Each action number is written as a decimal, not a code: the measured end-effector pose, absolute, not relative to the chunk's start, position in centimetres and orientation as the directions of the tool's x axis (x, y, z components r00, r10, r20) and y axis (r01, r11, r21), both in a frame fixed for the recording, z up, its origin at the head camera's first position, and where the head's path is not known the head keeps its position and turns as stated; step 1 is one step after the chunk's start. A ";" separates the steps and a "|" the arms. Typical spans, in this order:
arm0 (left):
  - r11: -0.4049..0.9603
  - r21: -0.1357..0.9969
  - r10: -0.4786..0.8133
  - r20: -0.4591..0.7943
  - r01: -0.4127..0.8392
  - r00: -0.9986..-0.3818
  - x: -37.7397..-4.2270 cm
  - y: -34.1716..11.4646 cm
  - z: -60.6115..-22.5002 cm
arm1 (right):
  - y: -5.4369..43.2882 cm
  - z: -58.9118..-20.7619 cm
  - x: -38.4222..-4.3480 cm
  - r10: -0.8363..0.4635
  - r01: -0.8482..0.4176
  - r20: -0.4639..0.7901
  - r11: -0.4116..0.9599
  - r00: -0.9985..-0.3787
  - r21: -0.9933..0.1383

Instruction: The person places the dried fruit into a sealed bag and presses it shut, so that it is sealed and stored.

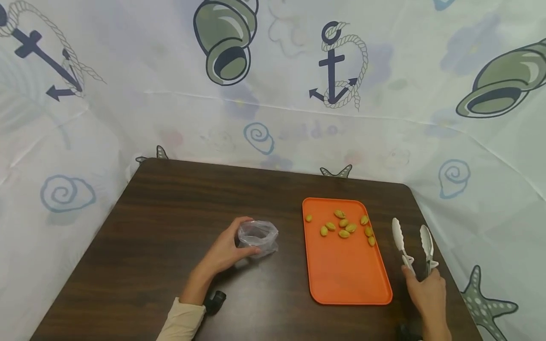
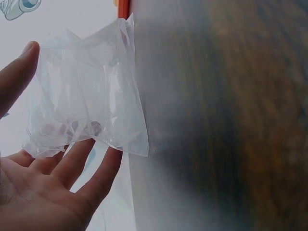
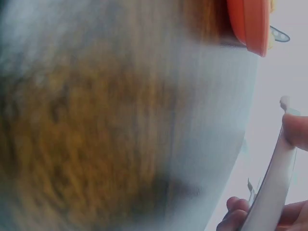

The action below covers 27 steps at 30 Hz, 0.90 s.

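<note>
On the brown table my left hand (image 1: 223, 253) holds a clear plastic bag (image 1: 269, 239), thumb on the near side and fingers on the far side. The bag stands upright with its mouth spread; in the left wrist view the bag (image 2: 86, 91) is between thumb and fingers. My right hand (image 1: 428, 293) grips metal tongs (image 1: 397, 235) by the handles, right of the orange tray (image 1: 347, 279). The tongs' scalloped tips are spread apart, pointing away, with nothing between them. Several small yellow-green oval fruits (image 1: 350, 228) lie on the far half of the tray.
A dark wood-grain table (image 1: 170, 222) extends to the left of the bag. Behind and beside it hangs a white cloth (image 1: 281, 132) printed with anchors, shells and starfish. The tray has a low raised rim.
</note>
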<state>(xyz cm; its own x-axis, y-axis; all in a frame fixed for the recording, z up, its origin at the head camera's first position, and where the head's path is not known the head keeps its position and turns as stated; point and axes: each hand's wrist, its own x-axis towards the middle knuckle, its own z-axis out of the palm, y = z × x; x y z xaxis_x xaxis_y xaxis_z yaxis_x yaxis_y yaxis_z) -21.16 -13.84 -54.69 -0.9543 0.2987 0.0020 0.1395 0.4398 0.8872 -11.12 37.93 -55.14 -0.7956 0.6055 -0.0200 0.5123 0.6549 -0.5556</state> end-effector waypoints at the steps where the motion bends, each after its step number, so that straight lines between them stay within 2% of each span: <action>1: 0.442 0.886 0.299 0.003 0.141 -0.954 -21.2 -13.8 -54.7 | 37.9 -55.1 -11.1 0.610 0.512 -0.008 0.657 -0.792 -0.553; 11: 0.425 0.894 0.295 0.011 0.141 -0.955 -21.2 -13.9 -54.6 | 37.7 -54.5 -10.6 0.622 0.568 -0.056 0.671 -0.781 -0.476; 19: 0.420 0.896 0.302 0.013 0.146 -0.953 -21.2 -14.0 -54.8 | 37.5 -54.6 -10.4 0.599 0.534 -0.005 0.711 -0.801 -0.457; 27: 0.435 0.886 0.307 0.020 0.159 -0.952 -21.3 -13.9 -54.6 | 36.0 -52.9 -9.9 0.565 0.492 0.027 0.741 -0.825 -0.456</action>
<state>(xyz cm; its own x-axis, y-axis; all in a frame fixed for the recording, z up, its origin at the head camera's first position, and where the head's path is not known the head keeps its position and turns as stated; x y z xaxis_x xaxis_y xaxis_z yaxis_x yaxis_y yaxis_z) -21.30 -13.90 -54.56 -0.9516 0.3066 0.0199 0.1588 0.4352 0.8862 -9.87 36.00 -52.89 -0.8249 0.5647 0.0273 0.4925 0.7415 -0.4557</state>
